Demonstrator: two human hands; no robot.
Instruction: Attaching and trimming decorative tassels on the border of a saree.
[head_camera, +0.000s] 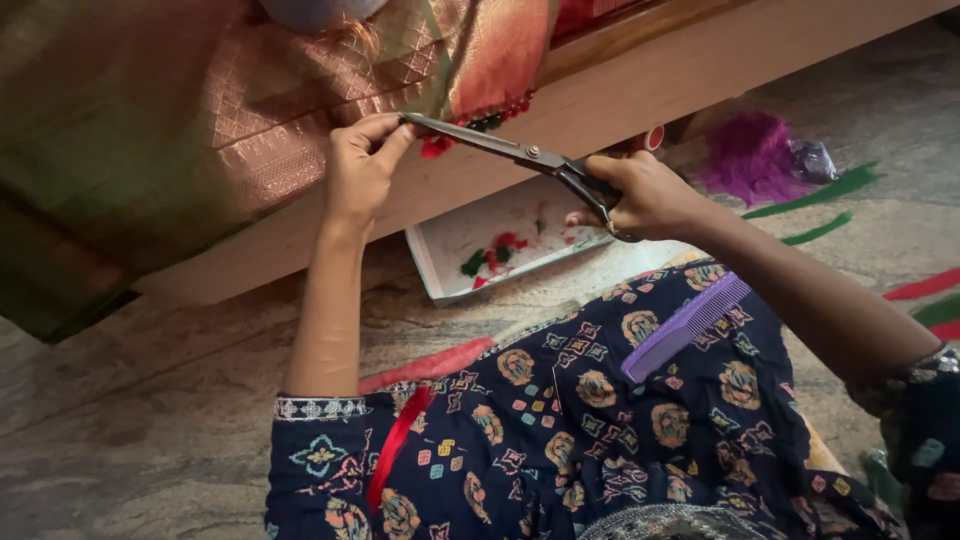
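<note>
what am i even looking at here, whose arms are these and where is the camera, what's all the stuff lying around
There is no machine here. The one picture comes from a camera worn on a person's head, looking down at their own two bare hands and lap.

The right hand holds a pair of large dark scissors. The left hand pinches the fringe at the edge of a green and copper woven cloth, right by the scissor tips. The cloth is draped over a wooden bench.

On the stone floor lies a white tray with red and green thread scraps, and further off a purple tuft of thread. A purple comb rests on the person's lap.
</note>
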